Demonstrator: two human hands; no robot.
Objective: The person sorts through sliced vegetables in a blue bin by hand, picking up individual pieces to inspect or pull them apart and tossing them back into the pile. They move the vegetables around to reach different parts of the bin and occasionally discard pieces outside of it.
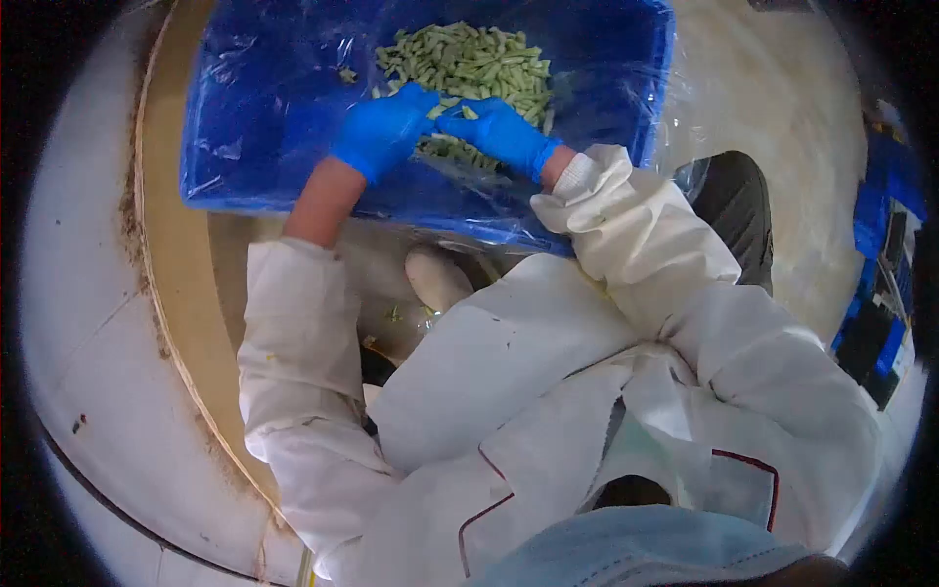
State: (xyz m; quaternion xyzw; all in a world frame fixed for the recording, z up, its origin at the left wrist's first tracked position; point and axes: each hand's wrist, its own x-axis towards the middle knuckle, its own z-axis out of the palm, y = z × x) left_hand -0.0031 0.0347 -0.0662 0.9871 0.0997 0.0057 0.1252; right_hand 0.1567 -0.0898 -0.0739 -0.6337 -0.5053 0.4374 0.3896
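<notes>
Short pale-green cut vegetable pieces lie heaped in a blue crate lined with clear plastic film. Over the near side of this heap, my two blue-gloved hands meet at the fingertips. My left hand is closed, its fingers bent toward the right one; what they hold is hidden. Between the thumb and fingers of my right hand a small green vegetable piece shows. More pieces sit just below my hands, partly covered by them.
The crate's near rim runs in front of my knees, with the film hanging over it. A white boot and green scraps are on the wet floor below. A pale wall curves along the left; blue objects stand at far right.
</notes>
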